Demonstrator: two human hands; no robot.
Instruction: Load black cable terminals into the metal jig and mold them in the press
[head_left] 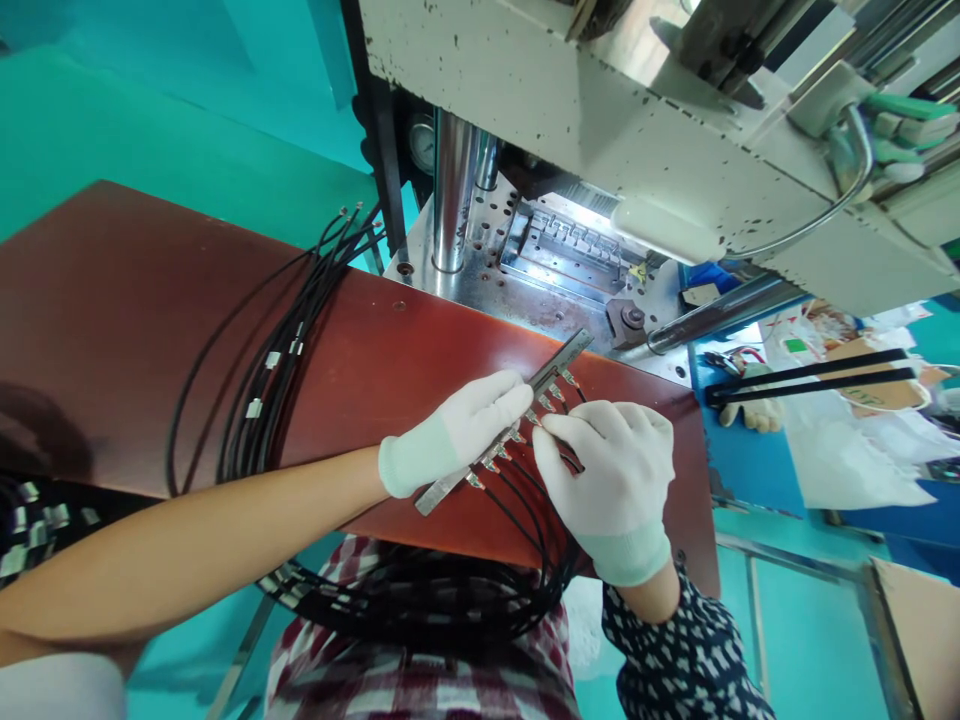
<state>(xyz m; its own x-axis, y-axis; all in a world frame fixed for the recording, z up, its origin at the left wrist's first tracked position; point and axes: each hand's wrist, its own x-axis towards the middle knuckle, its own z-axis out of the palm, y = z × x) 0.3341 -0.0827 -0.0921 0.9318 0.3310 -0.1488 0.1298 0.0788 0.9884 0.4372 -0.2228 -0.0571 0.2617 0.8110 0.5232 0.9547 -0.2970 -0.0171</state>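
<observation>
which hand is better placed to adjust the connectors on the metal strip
Probably the right hand: its fingers are closed at a connector, while the left hand holds the metal strip.

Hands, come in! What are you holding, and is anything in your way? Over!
Left hand gripping metal bar. Right hand pinching a cable end at the bar. Black cables bunched close by, not blocking either hand.

The bare left arm [225, 535] reaches in from the lower left, the gloved left hand [487, 412] clasped shut. The gloved right hand [611, 470] pinches thumb against forefinger beside it, knuckles up.
</observation>
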